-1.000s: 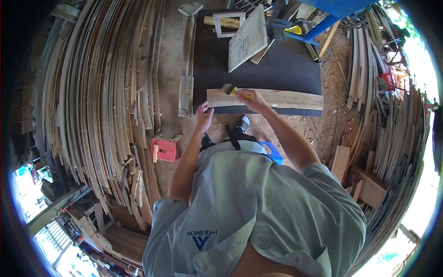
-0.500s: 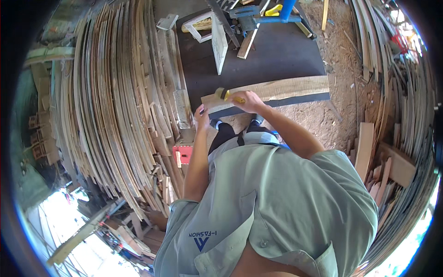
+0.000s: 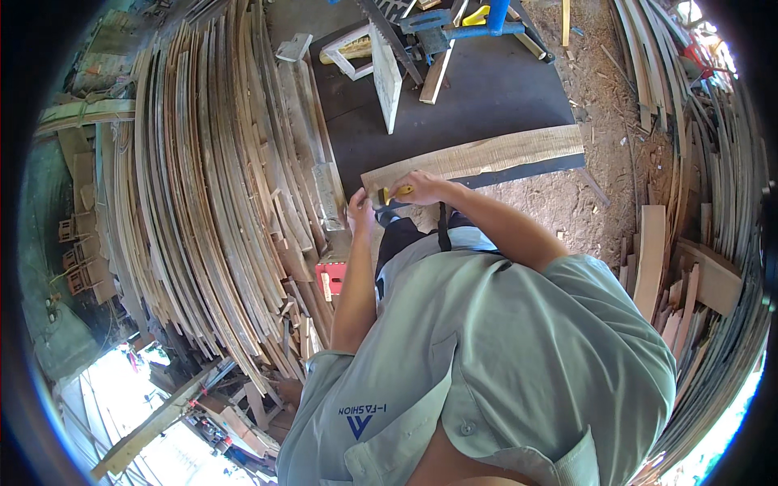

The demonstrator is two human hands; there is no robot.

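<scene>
A long pale wooden plank [image 3: 502, 147] with streaked grain lies along the near edge of the dark board top [image 3: 462, 97]. My right hand [image 3: 417, 187] is closed on a yellow-handled brush [image 3: 384, 195], whose head is down at the plank's left end. Beside it my left hand [image 3: 360, 209] grips that end of the plank with its fingers at the edge.
Behind stand a pale upright panel [image 3: 382, 81], a white frame [image 3: 348, 65], a saw [image 3: 397, 44] and a blue metal tool [image 3: 486, 31]. Stacked timber [image 3: 203, 186] fills the left, with more [image 3: 721, 202] on the right. A red stool [image 3: 329, 281] stands low by my left arm.
Over the last second the brush has moved down and left toward my left hand, its head now at the plank's end. My view has shifted, and the pale panel now appears edge-on.
</scene>
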